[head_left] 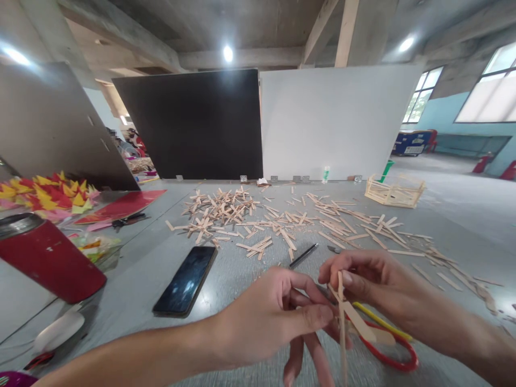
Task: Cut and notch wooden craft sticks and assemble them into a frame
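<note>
My left hand (278, 312) and my right hand (374, 279) meet at the front right of the table, around a few joined wooden craft sticks (342, 338). The sticks cross one another, one standing nearly upright. My right thumb and forefinger pinch them near the top. From the left, my thumb and forefinger close on them lower down, with the other fingers hanging loose below. Behind the sticks lie red-handled scissors (411, 363) and a thin yellow strip (387, 324), both partly covered. Past the hands lies a black pen (303, 255).
Loose craft sticks (226, 207) are strewn across the table. A phone (185, 282) and red tumbler (52, 258) stand left, near folded paper pieces (44, 193). A stick-built frame (395, 193) sits back right. Black (193, 129) and white (330, 123) boards rise behind.
</note>
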`<state>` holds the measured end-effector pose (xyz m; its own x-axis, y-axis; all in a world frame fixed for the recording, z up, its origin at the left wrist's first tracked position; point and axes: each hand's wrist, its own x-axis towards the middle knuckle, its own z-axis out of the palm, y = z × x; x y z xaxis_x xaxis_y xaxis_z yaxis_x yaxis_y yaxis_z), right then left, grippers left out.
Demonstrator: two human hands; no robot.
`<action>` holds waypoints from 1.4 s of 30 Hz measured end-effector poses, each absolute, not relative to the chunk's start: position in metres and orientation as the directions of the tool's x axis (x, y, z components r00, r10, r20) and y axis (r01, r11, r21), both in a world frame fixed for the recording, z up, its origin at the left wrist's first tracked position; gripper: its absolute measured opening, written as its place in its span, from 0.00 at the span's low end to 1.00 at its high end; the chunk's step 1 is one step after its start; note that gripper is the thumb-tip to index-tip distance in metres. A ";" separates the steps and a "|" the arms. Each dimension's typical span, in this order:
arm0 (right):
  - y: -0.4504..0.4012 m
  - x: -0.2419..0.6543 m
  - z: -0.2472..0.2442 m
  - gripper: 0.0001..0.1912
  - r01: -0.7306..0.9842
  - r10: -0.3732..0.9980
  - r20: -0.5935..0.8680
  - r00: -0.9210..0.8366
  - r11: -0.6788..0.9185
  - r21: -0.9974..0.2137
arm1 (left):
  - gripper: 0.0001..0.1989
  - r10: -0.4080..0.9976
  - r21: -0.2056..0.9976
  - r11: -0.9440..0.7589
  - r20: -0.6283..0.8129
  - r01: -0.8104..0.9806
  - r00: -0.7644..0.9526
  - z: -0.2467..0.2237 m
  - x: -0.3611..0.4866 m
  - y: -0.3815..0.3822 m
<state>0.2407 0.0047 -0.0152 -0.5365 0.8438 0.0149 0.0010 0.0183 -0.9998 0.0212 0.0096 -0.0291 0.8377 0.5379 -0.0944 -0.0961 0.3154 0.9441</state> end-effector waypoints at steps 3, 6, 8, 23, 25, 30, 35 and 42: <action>0.007 0.243 -0.016 0.14 0.025 0.841 0.005 -0.541 0.022 -0.999 | 0.13 0.545 0.945 0.315 -0.104 -0.089 0.832 -0.031 0.022 0.010; 0.008 0.246 -0.018 0.13 0.040 0.826 0.013 -0.563 0.043 -0.998 | 0.12 0.537 0.944 0.318 -0.105 -0.086 0.837 -0.033 0.023 0.010; 0.008 0.246 -0.019 0.12 0.062 0.825 0.008 -0.564 0.052 -0.997 | 0.10 0.544 0.945 0.313 -0.097 -0.095 0.833 -0.034 0.023 0.010; -0.003 0.237 -0.019 0.04 0.099 0.912 0.201 -0.357 0.251 -0.963 | 0.08 0.696 0.971 0.163 0.013 -0.176 0.718 -0.022 0.020 0.005; -0.005 0.235 -0.022 0.06 0.074 0.897 0.292 -0.332 0.334 -0.940 | 0.08 0.708 0.970 0.150 0.032 -0.194 0.705 -0.023 0.021 0.003; -0.006 0.234 -0.026 0.11 0.091 0.817 0.483 -0.313 0.533 -0.842 | 0.08 0.758 0.975 0.117 0.035 -0.189 0.651 -0.024 0.023 -0.003; -0.007 0.236 -0.024 0.07 0.204 0.692 0.612 -0.383 0.710 -0.674 | 0.12 0.779 0.970 0.077 0.086 -0.231 0.622 -0.028 0.024 -0.007; -0.013 0.251 -0.022 0.08 0.418 0.427 0.724 -0.542 0.884 -0.209 | 0.13 0.805 0.972 0.027 0.119 -0.235 0.581 -0.031 0.026 -0.015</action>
